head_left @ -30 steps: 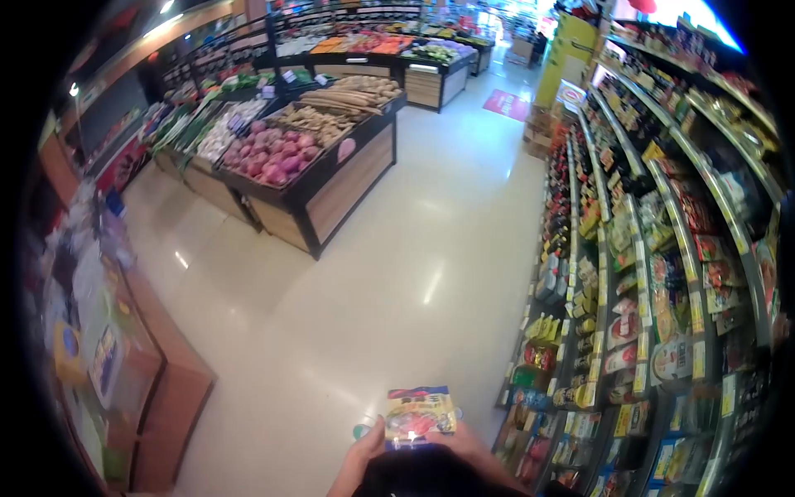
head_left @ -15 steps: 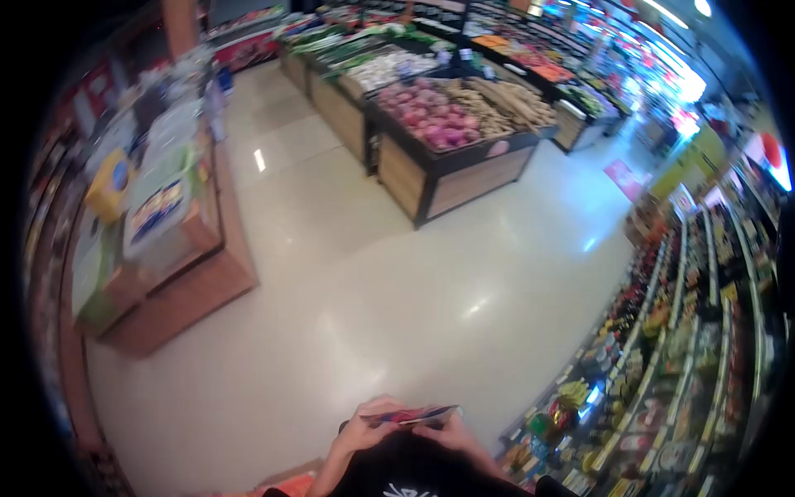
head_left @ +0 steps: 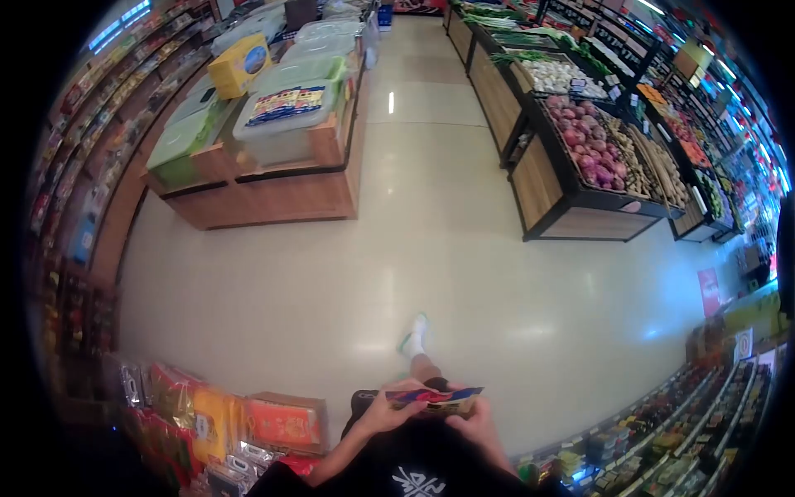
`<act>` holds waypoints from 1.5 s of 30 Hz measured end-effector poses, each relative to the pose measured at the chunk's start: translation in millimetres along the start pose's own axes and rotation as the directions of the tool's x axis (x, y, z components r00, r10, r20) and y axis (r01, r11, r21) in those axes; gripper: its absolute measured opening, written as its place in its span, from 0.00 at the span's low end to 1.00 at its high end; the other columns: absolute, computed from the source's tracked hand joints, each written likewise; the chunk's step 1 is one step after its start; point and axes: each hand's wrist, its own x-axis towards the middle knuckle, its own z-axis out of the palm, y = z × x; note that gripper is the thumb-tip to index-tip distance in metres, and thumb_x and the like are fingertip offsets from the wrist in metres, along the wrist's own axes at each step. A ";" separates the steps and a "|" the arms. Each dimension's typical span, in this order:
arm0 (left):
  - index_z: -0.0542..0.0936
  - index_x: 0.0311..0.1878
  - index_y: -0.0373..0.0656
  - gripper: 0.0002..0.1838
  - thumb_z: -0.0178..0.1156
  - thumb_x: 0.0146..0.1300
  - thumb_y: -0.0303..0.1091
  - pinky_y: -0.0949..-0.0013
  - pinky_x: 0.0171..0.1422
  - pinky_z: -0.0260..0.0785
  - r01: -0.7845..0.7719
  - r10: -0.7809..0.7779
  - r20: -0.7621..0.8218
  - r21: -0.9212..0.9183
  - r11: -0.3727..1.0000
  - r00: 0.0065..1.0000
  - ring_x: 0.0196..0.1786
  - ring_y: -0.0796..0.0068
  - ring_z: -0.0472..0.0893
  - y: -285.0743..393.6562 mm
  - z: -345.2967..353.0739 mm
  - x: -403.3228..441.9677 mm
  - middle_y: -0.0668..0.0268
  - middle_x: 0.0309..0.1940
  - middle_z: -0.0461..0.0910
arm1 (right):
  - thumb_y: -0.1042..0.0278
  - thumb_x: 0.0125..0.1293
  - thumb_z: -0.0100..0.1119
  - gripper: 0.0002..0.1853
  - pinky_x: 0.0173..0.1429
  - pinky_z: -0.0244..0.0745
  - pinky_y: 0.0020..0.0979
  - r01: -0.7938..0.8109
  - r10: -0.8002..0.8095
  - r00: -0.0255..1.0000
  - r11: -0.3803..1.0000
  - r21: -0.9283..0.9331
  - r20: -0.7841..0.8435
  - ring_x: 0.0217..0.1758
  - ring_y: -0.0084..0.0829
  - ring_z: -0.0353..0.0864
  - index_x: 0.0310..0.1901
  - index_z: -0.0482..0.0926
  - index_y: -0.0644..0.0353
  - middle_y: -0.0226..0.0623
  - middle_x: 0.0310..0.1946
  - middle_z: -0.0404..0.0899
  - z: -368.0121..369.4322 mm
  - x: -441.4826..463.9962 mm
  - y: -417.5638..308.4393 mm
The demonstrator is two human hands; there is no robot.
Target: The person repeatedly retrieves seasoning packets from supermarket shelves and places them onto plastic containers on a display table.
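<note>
A flat, colourful packet (head_left: 440,402), with red, blue and yellow on it, is stretched between my two hands in front of my dark top. My left hand (head_left: 389,412) grips its left end, thumb on the near side. At the right end, my right hand (head_left: 474,421) closes on the packet with the thumb near its lower edge. The packet's print is too small and blurred to read. Just beyond it, my leg and white shoe (head_left: 416,335) show against the floor.
A wooden display stand (head_left: 281,199) with plastic bins and a yellow box (head_left: 239,65) stands front left. Red onions (head_left: 590,145) fill a produce stand on the right. Bagged goods (head_left: 286,421) are close by at lower left. Shelves (head_left: 662,431) line the lower right.
My view has swung left, so the stands have shifted rightward and the bagged goods have come into view. A leg and shoe now show. Both hands still hold the packet.
</note>
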 end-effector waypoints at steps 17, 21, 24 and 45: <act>0.79 0.43 0.34 0.09 0.57 0.65 0.30 0.71 0.48 0.70 0.102 -0.069 -0.310 0.090 0.991 0.948 0.41 0.74 0.79 0.9 -102.6 146.5 0.61 0.40 0.81 | 0.77 0.55 0.63 0.03 0.38 0.67 0.28 0.059 -0.081 0.992 0.974 0.219 0.093 0.31 0.27 0.73 0.30 0.80 0.67 0.35 0.27 0.76 21.8 210.8 -1.4; 0.79 0.47 0.36 0.13 0.56 0.67 0.35 0.72 0.49 0.70 0.164 -0.199 -0.247 -0.153 0.974 0.948 0.41 0.77 0.77 -18.8 -134.4 189.2 0.65 0.39 0.82 | 0.78 0.57 0.62 0.03 0.34 0.65 0.26 -0.051 0.059 0.994 0.994 0.092 -0.087 0.30 0.25 0.72 0.28 0.78 0.67 0.34 0.25 0.74 24.5 272.7 -4.1; 0.79 0.49 0.36 0.15 0.56 0.68 0.37 0.74 0.48 0.69 0.181 -0.274 -0.287 -0.311 0.933 0.918 0.40 0.80 0.77 -7.3 -150.7 225.2 0.67 0.38 0.81 | 0.77 0.57 0.63 0.04 0.35 0.65 0.26 -0.137 0.158 0.983 0.972 0.193 -0.096 0.29 0.25 0.70 0.27 0.78 0.67 0.33 0.24 0.72 32.0 310.2 -7.9; 0.80 0.48 0.33 0.15 0.56 0.68 0.35 0.76 0.44 0.70 0.120 -0.339 -0.440 -0.453 0.883 0.831 0.38 0.80 0.79 0.6 -273.9 328.7 0.65 0.37 0.82 | 0.69 0.65 0.58 0.08 0.45 0.68 0.22 -0.376 0.351 0.923 0.739 0.559 0.157 0.38 0.18 0.73 0.38 0.79 0.65 0.26 0.35 0.76 88.2 483.1 -10.5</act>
